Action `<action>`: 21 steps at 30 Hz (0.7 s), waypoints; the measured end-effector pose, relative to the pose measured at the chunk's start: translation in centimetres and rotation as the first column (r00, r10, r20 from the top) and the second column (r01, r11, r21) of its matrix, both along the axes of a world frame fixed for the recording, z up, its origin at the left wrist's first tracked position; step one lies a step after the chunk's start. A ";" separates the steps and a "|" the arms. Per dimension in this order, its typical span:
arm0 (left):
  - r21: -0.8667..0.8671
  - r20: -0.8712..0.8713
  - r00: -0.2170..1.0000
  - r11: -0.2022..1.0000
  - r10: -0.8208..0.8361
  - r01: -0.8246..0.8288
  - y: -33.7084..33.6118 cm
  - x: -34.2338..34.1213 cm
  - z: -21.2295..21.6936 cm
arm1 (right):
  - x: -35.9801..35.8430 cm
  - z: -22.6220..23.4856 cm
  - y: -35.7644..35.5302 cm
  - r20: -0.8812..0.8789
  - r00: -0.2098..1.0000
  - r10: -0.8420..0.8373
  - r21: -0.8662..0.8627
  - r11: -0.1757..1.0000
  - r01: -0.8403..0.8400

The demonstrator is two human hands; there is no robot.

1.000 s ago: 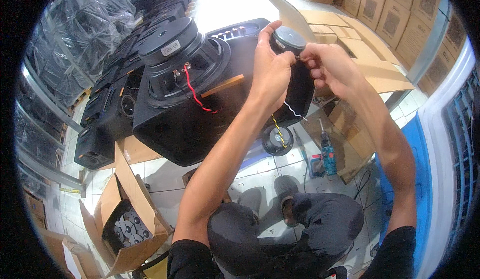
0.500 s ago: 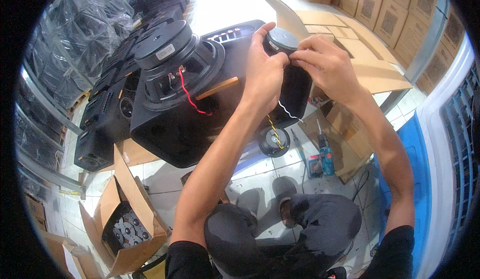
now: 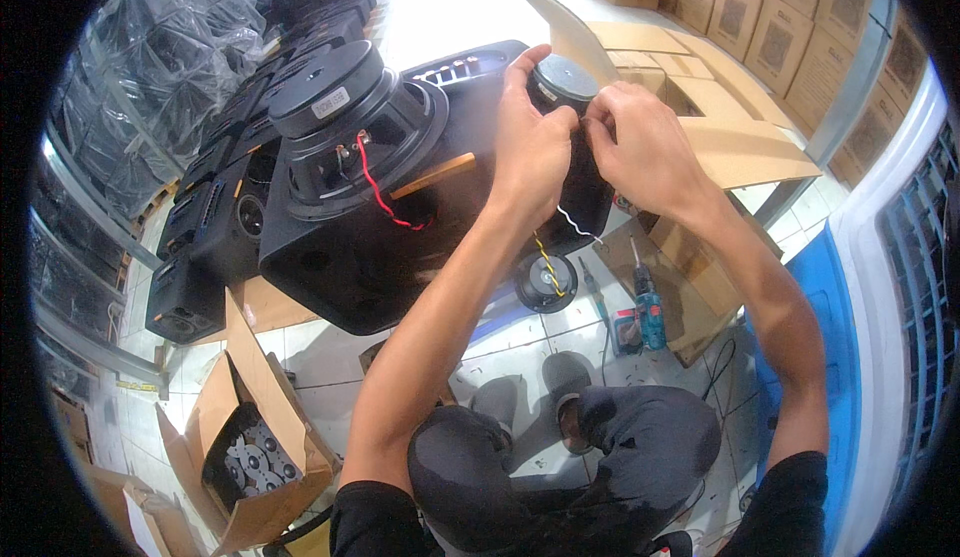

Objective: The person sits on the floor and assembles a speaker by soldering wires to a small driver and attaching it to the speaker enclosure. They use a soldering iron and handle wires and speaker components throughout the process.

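Note:
My left hand point(image 3: 530, 147) is closed around the side of a small speaker driver point(image 3: 567, 77) with a round grey magnet, held over the right end of a black speaker cabinet point(image 3: 330, 287). At the driver's right edge my right hand point(image 3: 645, 147) is closed in a pinch; what its fingertips hold is hidden. A white wire point(image 3: 577, 223) and a yellow-and-black wire point(image 3: 545, 257) hang below my left hand. On the cabinet's left part sits a large woofer point(image 3: 325, 107), magnet up, with a red wire point(image 3: 370, 182) attached. Beside it lies an orange-brown strip point(image 3: 435, 176).
Lower down are another small driver point(image 3: 546, 284), a thin tool point(image 3: 597, 292) and a teal cordless drill point(image 3: 651, 319). An open carton point(image 3: 290, 432) of round metal-grey parts stands lower left. Cardboard point(image 3: 745, 147) and stacked cartons point(image 3: 785, 32) are at right; more black cabinets point(image 3: 185, 292) line the left.
My right hand has shifted slightly at the driver's edge and its fingers have curled more. The left hand keeps its hold; the driver is nearly still.

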State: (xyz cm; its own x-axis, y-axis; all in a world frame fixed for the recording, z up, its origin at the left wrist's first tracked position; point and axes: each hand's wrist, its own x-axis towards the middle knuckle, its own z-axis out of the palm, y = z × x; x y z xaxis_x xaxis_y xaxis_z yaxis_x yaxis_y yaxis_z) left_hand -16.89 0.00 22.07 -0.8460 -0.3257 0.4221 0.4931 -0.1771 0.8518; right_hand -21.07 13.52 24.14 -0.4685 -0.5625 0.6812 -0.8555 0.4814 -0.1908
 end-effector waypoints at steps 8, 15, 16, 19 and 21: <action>0.074 -0.014 0.999 0.996 -0.045 0.046 0.2 0.2 0.0 | -0.1 1.6 0.3 0.727 0.684 0.055 -0.121 0.991 0.049; 0.144 -0.025 0.996 0.986 -0.083 0.085 0.3 0.5 0.4 | -1.2 1.4 2.3 0.204 0.963 0.178 -0.125 0.980 -0.155; 0.147 -0.018 0.997 0.986 -0.080 0.081 0.3 0.5 0.4 | -1.4 1.5 2.4 0.116 0.967 0.226 -0.077 0.973 -0.218; 0.136 -0.018 0.997 0.988 -0.070 0.071 0.2 0.5 0.4 | -1.9 1.5 2.3 -0.124 0.945 0.302 0.055 0.953 -0.298; 0.121 -0.016 0.998 0.990 -0.069 0.070 0.1 0.4 0.3 | -2.3 1.6 2.3 -0.242 0.912 0.330 0.131 0.943 -0.306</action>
State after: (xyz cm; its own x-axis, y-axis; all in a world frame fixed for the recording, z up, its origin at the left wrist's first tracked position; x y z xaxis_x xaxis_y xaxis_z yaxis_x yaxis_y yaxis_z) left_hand -16.47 0.14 22.42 -0.8637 -0.3158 0.3929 0.4857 -0.3125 0.8164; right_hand -23.39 15.79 25.77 -0.0702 -0.7163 0.6942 -0.9798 0.1801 0.0867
